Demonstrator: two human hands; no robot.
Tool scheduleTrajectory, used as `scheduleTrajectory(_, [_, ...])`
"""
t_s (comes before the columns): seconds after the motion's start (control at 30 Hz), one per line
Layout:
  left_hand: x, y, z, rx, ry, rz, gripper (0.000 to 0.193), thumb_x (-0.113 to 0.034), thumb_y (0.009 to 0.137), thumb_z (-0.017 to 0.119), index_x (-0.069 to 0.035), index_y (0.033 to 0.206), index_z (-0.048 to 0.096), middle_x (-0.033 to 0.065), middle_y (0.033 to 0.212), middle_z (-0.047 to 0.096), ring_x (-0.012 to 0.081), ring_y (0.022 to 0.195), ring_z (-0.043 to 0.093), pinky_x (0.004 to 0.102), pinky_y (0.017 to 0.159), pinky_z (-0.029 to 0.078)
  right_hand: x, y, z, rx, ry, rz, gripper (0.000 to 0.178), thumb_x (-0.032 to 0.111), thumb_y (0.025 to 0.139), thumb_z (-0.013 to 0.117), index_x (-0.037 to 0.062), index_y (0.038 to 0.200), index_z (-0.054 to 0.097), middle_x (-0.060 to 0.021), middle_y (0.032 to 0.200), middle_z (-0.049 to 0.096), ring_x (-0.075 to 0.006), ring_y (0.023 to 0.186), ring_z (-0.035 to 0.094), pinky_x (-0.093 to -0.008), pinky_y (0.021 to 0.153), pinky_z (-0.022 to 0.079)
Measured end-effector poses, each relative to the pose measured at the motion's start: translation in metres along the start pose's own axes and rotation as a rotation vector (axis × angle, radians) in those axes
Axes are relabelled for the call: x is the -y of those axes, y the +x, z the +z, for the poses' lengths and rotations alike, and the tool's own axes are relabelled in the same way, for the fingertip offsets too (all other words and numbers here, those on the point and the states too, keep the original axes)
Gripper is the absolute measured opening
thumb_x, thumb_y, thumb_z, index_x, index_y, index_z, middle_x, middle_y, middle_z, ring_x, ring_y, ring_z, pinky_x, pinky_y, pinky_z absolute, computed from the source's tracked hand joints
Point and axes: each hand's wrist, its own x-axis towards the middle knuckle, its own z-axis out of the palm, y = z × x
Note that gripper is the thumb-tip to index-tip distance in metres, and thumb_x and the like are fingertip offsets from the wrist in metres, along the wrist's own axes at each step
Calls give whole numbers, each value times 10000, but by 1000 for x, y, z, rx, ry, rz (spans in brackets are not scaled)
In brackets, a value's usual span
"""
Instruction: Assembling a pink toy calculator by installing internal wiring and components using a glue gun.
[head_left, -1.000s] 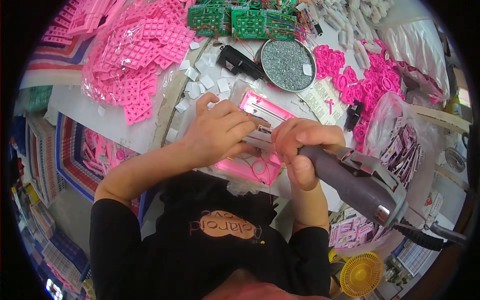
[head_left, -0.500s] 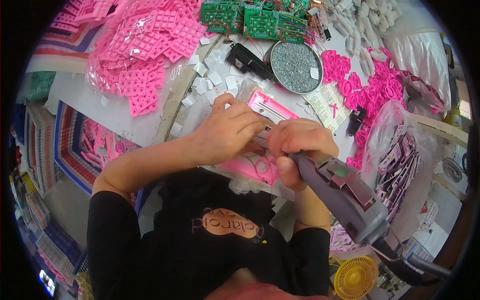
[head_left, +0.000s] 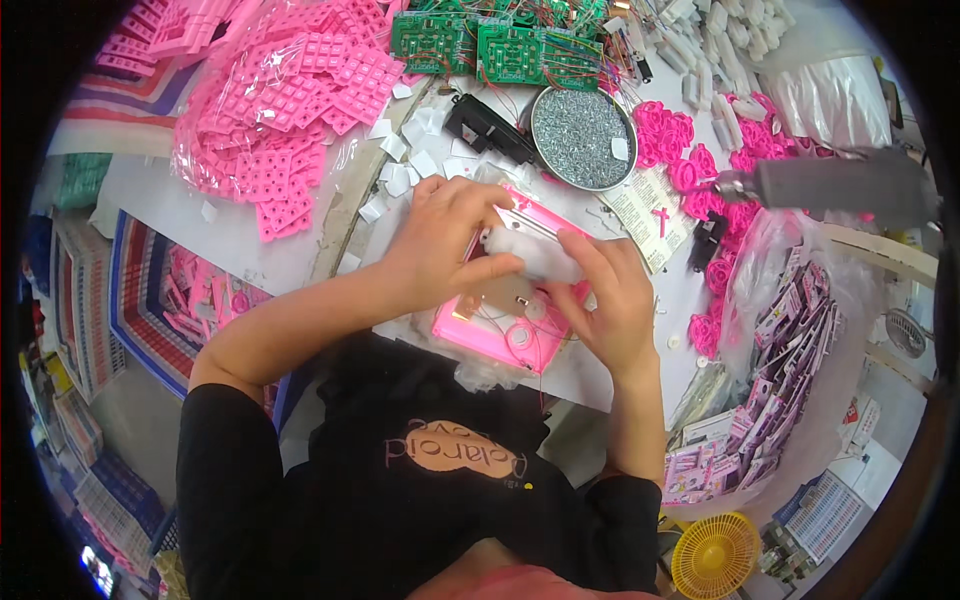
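A white rounded plastic part (head_left: 538, 254) sits between my two hands, above an open pink plastic casing (head_left: 465, 333). My left hand (head_left: 445, 235) has its fingers and thumb closed around the left end of the part. On the right end, the thumb and fingers of my right hand (head_left: 612, 298) grip the same part. Below it, inside the casing, a brown board (head_left: 505, 294), thin wires and a round opening show. An electric screwdriver (head_left: 835, 187), grey and blurred, hangs at the right, apart from my hands.
Beyond the casing stands a round bowl of small screws (head_left: 583, 140), beside a black plastic part (head_left: 490, 128). Green circuit boards (head_left: 435, 42) lie farther back. Pink keypad pieces (head_left: 290, 120) are piled left, pink ring-shaped parts (head_left: 740, 185) right. A bag of printed pieces (head_left: 770, 370) lies nearer.
My right hand has let go of the electric screwdriver, which has swung up to the right. That hand now grips the white part together with my left hand.
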Motion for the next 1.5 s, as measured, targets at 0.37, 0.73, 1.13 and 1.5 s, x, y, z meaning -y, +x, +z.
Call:
scheduleTrajectory(0.37, [-17, -2, 2, 40, 255, 174, 606, -252, 790, 755, -71, 1343, 587, 52, 1118, 624, 281, 1105, 530, 484, 1010, 309, -24, 44, -30, 420, 157, 463, 235, 190, 853, 739, 87, 1063, 752, -124, 822, 670, -302, 844, 619, -409, 787, 499])
scheduleTrajectory(0.73, [-25, -3, 5, 35, 323, 159, 620, -217, 755, 770, -82, 1337, 603, 72, 1106, 590, 281, 1087, 523, 490, 991, 325, -16, -4, 20, -86, -168, -4, 509, 61, 674, 786, 46, 1167, 660, -103, 1187, 671, -335, 1050, 599, -440, 895, 505])
scheduleTrajectory(1.13, [15, 136, 3, 6, 459, 214, 139, -248, 807, 737, -124, 870, 729, 48, 895, 663, 271, 944, 617, 436, 874, 434, -42, -2, 21, -60, 241, 92, 362, 174, 796, 790, 69, 1139, 736, -68, 1177, 721, -324, 1085, 580, -422, 938, 489])
scheduleTrajectory(1.5, [42, 163, 41, 8, 854, 294, 189, -272, 886, 636, -129, 791, 716, 33, 857, 693, 259, 951, 620, 503, 904, 389, -17, 62, -47, -460, 1427, 167, 750, 396, 930, 669, 0, 1502, 390, -203, 1278, 621, -323, 1102, 589, -499, 1019, 468])
